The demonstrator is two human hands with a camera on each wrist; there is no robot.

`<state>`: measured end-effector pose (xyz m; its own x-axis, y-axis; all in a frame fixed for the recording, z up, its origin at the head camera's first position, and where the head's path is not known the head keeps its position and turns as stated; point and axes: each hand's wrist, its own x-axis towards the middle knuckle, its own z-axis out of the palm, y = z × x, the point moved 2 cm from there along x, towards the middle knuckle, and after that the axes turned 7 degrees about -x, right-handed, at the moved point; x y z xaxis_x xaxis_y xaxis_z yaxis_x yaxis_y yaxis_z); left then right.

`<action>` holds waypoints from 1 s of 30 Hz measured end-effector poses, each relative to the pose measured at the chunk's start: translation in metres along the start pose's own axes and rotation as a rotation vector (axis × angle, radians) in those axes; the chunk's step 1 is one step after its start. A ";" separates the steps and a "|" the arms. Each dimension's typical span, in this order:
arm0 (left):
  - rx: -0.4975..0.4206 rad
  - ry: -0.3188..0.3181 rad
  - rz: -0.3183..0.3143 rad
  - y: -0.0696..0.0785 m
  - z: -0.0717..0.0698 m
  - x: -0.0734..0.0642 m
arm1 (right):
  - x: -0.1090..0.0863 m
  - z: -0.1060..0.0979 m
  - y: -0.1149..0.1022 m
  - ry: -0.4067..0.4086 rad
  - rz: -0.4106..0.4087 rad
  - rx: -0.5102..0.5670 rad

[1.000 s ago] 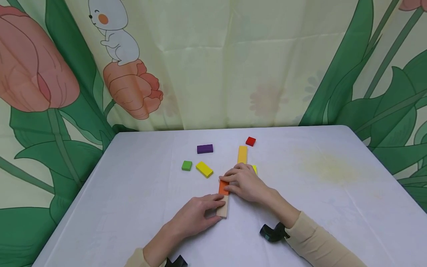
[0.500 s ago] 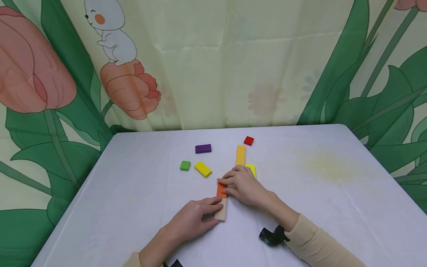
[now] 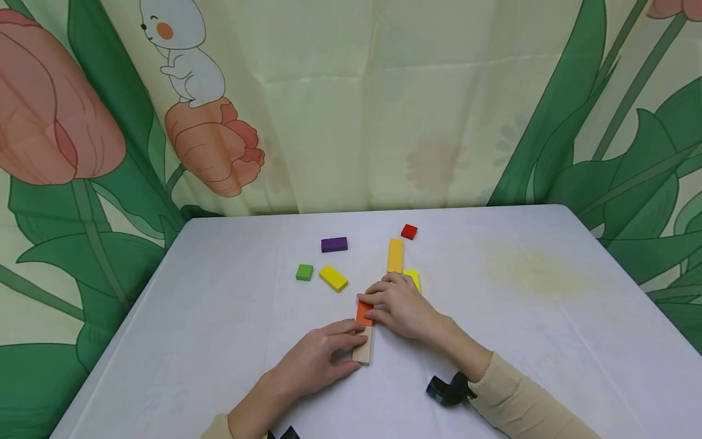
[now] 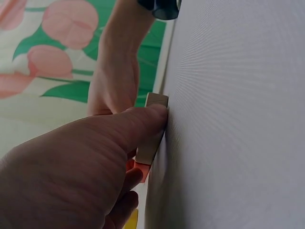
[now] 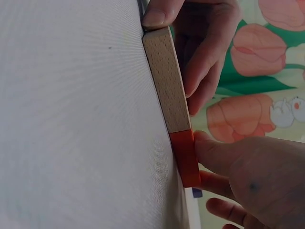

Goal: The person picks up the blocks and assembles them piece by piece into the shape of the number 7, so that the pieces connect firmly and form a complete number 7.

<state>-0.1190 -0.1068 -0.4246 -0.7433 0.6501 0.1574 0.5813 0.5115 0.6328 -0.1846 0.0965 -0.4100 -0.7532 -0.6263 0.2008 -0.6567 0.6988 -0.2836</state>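
Note:
A plain wooden block and an orange block lie end to end on the white-covered table. My left hand pinches the wooden block, its thumb at the near end and fingers along the side. Just beyond, my right hand holds the orange block between thumb and fingers. Seen from the right wrist, the wooden block and the orange block meet with their ends touching. In the left wrist view the left thumb covers part of the wooden block.
Beyond the right hand lie an amber block, a partly hidden bright yellow block and a red block. To their left are a yellow block, a green block and a purple block. A printed curtain hangs behind.
Over the last second both hands and the two joined blocks have shifted slightly nearer to me. More of the bright yellow block shows beside the right hand. The last half second shows almost no movement.

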 end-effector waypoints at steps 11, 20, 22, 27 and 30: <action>-0.043 0.019 0.046 -0.003 -0.001 -0.003 | 0.001 -0.001 -0.001 0.021 -0.034 -0.008; -0.056 0.008 0.026 -0.002 0.000 -0.003 | 0.000 -0.004 -0.002 0.011 -0.062 -0.025; -0.056 0.008 0.031 -0.002 0.000 -0.003 | -0.001 -0.004 -0.002 0.011 -0.062 -0.024; -0.061 -0.002 0.035 -0.002 0.000 -0.002 | -0.001 -0.004 -0.001 0.000 -0.059 -0.013; -0.065 -0.014 0.025 -0.002 0.000 -0.001 | -0.001 -0.005 0.001 -0.018 -0.054 -0.010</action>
<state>-0.1192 -0.1088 -0.4265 -0.7239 0.6702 0.1636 0.5768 0.4579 0.6765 -0.1844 0.0992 -0.4061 -0.7161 -0.6692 0.1984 -0.6966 0.6674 -0.2632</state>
